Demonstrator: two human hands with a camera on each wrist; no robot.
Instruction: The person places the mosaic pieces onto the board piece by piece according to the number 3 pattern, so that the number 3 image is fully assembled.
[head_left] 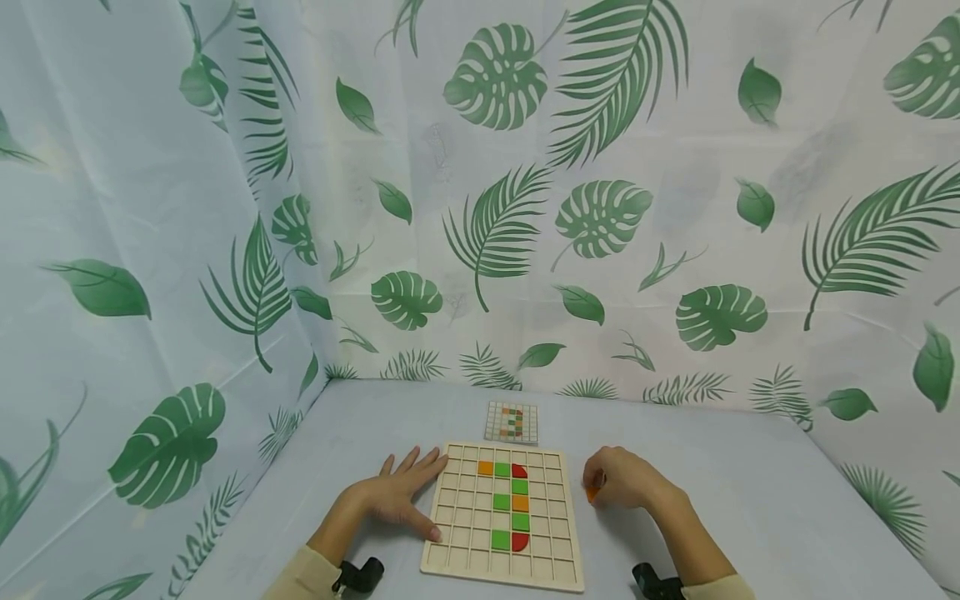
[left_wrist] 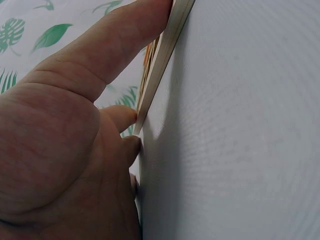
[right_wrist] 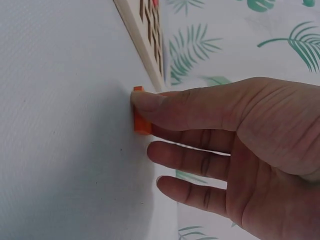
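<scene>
A wooden grid board (head_left: 465,550) lies on the table, with several green, orange and red tiles set in its squares. My left hand (head_left: 397,493) spreads its fingers along the board's left edge; the thumb touches the lower left side. In the left wrist view that thumb (left_wrist: 115,45) lies against the board's edge (left_wrist: 165,60). To the right of the board, my right hand (head_left: 622,479) pinches an orange tile (right_wrist: 142,124) between thumb and fingers, low at the table surface. Most of the tile is hidden by the hand in the head view.
Behind the board lies a small pattern card (head_left: 512,422) showing a grid with coloured squares. The white table (head_left: 405,404) meets leaf-printed curtains (head_left: 525,350) at the back and sides. Dark wrist devices (head_left: 363,575) sit on both forearms.
</scene>
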